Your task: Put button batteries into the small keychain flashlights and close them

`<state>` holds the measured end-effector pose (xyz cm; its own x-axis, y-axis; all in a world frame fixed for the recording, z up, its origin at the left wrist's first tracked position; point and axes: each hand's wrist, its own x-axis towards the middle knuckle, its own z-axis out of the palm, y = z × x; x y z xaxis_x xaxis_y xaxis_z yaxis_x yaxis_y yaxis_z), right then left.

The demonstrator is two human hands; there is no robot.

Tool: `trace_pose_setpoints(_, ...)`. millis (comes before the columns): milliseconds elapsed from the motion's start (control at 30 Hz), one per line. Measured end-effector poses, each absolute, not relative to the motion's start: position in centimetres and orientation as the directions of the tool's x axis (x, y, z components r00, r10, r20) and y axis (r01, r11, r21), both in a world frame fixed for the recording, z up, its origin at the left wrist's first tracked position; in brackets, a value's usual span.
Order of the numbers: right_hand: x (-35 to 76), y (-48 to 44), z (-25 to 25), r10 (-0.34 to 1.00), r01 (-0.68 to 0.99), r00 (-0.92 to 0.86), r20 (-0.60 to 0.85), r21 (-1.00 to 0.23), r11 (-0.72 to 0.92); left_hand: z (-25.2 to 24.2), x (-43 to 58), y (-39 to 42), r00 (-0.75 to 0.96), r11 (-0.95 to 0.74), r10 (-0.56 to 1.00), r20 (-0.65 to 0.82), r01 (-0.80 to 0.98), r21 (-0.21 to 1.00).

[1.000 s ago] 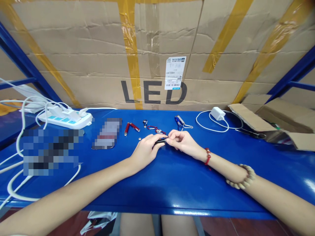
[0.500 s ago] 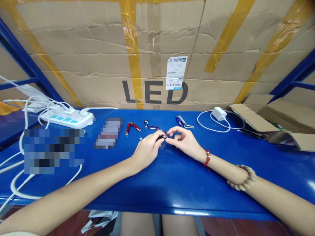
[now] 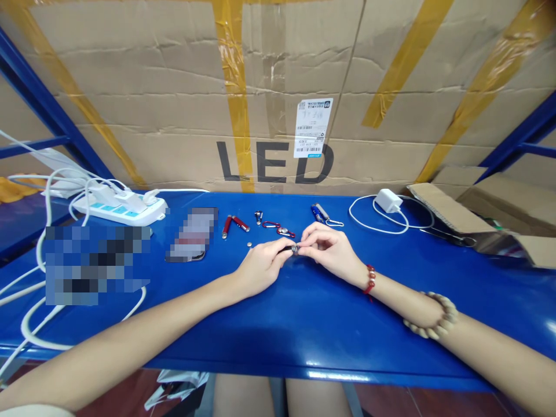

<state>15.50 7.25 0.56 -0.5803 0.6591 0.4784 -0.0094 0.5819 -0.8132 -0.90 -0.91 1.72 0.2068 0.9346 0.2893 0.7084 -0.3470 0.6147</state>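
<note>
My left hand [image 3: 260,266] and my right hand [image 3: 328,250] meet over the middle of the blue table [image 3: 304,324]. Between their fingertips sits a small dark keychain flashlight [image 3: 292,249] with a silvery end. The left fingers pinch its body; the right fingers pinch the silvery end. Just beyond the hands lie a red carabiner clip [image 3: 273,225], a second small silver part [image 3: 283,231], two red flashlight tubes [image 3: 232,223], a tiny button cell [image 3: 249,245] and a blue flashlight [image 3: 318,213].
A white power strip [image 3: 125,209] with plugs and white cables sits at the far left. A white charger [image 3: 386,200] with coiled cable lies at the far right, beside an open cardboard box [image 3: 490,214]. A large cardboard sheet marked LED [image 3: 278,98] stands behind.
The hands lifted the small flashlight slightly half a second ago, then lowered it. The right fingers, briefly spread, have closed again onto its silvery end.
</note>
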Motion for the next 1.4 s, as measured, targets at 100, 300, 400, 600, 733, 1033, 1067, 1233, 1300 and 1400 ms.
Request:
trace_pose_setpoints(100, 15.44, 7.09, 0.76, 0.661, 0.025, -0.561, 0.498, -0.788, 0.615, 1.7, -0.84, -0.94, 0.194, -0.349, 0.932, 0.307, 0.706, 0.616)
trace_pose_setpoints(300, 15.43, 7.02, 0.92, 0.681, 0.055, -0.541, 0.493, -0.788, 0.613, 1.65, -0.77, -0.9, 0.194, -0.36, 0.927, 0.322, 0.703, 0.614)
trace_pose_setpoints(400, 15.39, 6.99, 0.85, 0.675, 0.051, -0.555, 0.486, -0.791, 0.61, 1.59, -0.81, -0.9, 0.19, -0.35, 0.931, 0.313, 0.71, 0.611)
trace_pose_setpoints(600, 15.34, 6.77, 1.02, 0.636, 0.058, -0.554, 0.538, -0.737, 0.674, 1.47, -0.81, -0.94, 0.178, -0.342, 0.932, 0.317, 0.723, 0.6)
trace_pose_setpoints(733, 15.44, 6.76, 1.16, 0.623, 0.053, -0.583, 0.522, -0.741, 0.669, 1.53, -0.72, -0.99, 0.168, -0.333, 0.934, 0.314, 0.726, 0.602)
trace_pose_setpoints(1033, 15.69, 7.38, 1.29, 0.607, 0.047, -0.671, 0.426, -0.792, 0.608, 1.55, -0.88, -1.06, 0.197, -0.338, 0.938, 0.287, 0.707, 0.621)
trace_pose_setpoints(1067, 15.74, 7.43, 1.31, 0.605, 0.052, -0.681, 0.413, -0.797, 0.602, 1.53, -0.93, -1.06, 0.214, -0.347, 0.936, 0.281, 0.701, 0.623)
trace_pose_setpoints(1233, 15.9, 7.4, 1.29, 0.603, 0.043, -0.701, 0.38, -0.821, 0.569, 1.53, -1.09, -1.12, 0.279, -0.369, 0.929, 0.242, 0.707, 0.603)
trace_pose_setpoints(1300, 15.9, 7.3, 1.23, 0.605, 0.043, -0.703, 0.372, -0.828, 0.559, 1.55, -1.09, -1.17, 0.281, -0.365, 0.931, 0.233, 0.72, 0.59)
trace_pose_setpoints(1400, 15.86, 7.18, 1.12, 0.617, 0.057, -0.696, 0.368, -0.828, 0.558, 1.53, -1.06, -1.22, 0.282, -0.366, 0.931, 0.233, 0.733, 0.573)
